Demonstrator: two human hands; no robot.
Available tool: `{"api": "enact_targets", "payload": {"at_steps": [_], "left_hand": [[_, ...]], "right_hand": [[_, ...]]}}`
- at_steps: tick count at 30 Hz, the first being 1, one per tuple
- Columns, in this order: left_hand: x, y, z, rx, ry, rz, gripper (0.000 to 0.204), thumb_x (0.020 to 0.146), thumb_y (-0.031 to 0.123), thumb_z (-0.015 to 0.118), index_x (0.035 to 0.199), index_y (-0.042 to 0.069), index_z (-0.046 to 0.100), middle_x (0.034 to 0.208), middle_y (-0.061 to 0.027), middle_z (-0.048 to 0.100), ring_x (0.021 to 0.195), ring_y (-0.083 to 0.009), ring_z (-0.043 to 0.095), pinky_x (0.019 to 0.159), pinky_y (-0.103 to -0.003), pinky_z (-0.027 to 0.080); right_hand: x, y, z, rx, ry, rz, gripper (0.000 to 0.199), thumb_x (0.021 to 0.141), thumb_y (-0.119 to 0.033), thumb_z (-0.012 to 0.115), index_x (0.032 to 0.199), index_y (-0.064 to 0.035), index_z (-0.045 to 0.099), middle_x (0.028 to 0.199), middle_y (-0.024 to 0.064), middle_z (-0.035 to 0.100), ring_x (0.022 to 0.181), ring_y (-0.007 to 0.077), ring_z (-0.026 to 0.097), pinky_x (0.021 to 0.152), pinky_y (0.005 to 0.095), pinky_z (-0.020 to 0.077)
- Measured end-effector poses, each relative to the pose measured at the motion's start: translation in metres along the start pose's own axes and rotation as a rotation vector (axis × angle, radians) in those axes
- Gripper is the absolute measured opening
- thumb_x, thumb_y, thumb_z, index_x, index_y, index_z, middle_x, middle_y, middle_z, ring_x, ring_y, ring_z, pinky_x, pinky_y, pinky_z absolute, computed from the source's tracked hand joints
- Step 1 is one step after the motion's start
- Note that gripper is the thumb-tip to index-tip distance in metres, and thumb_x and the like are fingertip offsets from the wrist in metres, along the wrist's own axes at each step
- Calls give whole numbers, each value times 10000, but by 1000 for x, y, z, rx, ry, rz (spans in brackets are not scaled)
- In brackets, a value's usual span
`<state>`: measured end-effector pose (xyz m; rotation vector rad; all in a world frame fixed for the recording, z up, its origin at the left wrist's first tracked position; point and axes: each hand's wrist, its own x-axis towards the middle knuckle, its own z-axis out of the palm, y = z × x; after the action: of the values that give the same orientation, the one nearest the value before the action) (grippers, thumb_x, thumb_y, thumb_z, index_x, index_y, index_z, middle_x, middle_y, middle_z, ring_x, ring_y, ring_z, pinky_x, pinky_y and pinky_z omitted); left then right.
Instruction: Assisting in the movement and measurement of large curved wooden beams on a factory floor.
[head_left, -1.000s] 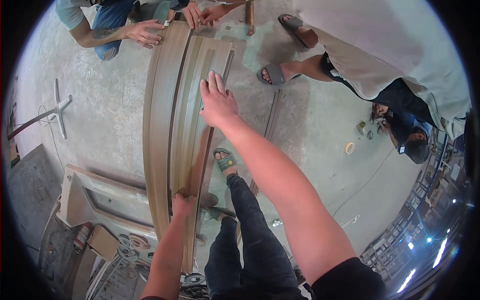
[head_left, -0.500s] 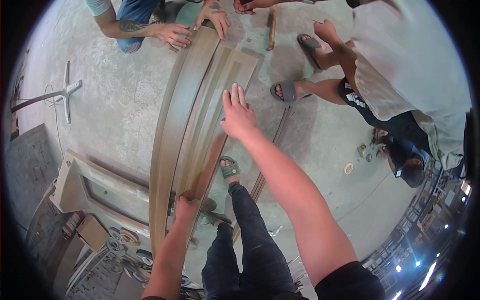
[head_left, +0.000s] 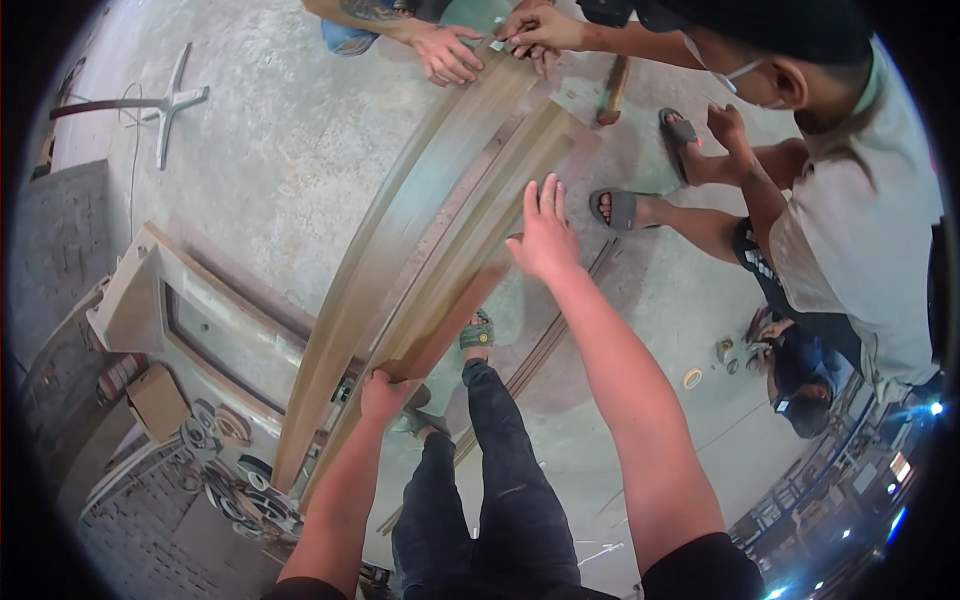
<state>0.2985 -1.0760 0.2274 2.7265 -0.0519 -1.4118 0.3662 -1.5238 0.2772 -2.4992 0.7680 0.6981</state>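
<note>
Concrete floor (head_left: 290, 170), grey, dusty. Metal cross-shaped stand (head_left: 165, 100) lying on it, upper left. Pale wooden frame (head_left: 150, 290) at left; cardboard box (head_left: 155, 400) beside it. Hammer (head_left: 612, 92) and grey sandals (head_left: 618, 208) near the top. Tape rolls (head_left: 692, 378) at right.

A bare grey concrete floor (head_left: 290, 150), scuffed and dusty, fills most of the room. On it, up and to the left of a pale wooden frame (head_left: 190, 310) lying flat, rests a metal cross-shaped stand (head_left: 165, 100); just below that frame sit a cardboard box (head_left: 155, 400) and round metal parts (head_left: 215, 430). Far to the frame's right, bright bluish lights (head_left: 915, 450) glare at the lower edge.
</note>
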Motion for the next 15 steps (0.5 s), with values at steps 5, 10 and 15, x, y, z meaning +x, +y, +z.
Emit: {"api": "enact_targets", "payload": {"at_steps": [5,10,15], "left_hand": [[-4,-10,9,-95,81,6,522,793,386,814,1090,14,600,1105,-241,625,1081,-430,606,914,-503,510],[-24,-26,19,-236,191,106,486,812,339,805,1110,18,595,1106,-233,619,1086,-432,595,915,-500,500],[-66,-53,30,-375,245,141,477,813,326,808,1108,10,606,1099,-234,619,1077,-438,596,911,-497,496]], "right_hand": [[1,-1,1,-36,17,-10,999,863,-306,769,1596,-42,144,1672,249,32,1552,388,111,1143,510,402],[5,-1,2,-114,14,-12,1005,866,-325,768,1595,-40,137,1669,253,40,1547,395,129,1137,485,417],[4,1,-1,-63,37,47,938,885,-339,739,1598,-77,189,1671,239,85,1545,367,160,1168,490,362]]}}
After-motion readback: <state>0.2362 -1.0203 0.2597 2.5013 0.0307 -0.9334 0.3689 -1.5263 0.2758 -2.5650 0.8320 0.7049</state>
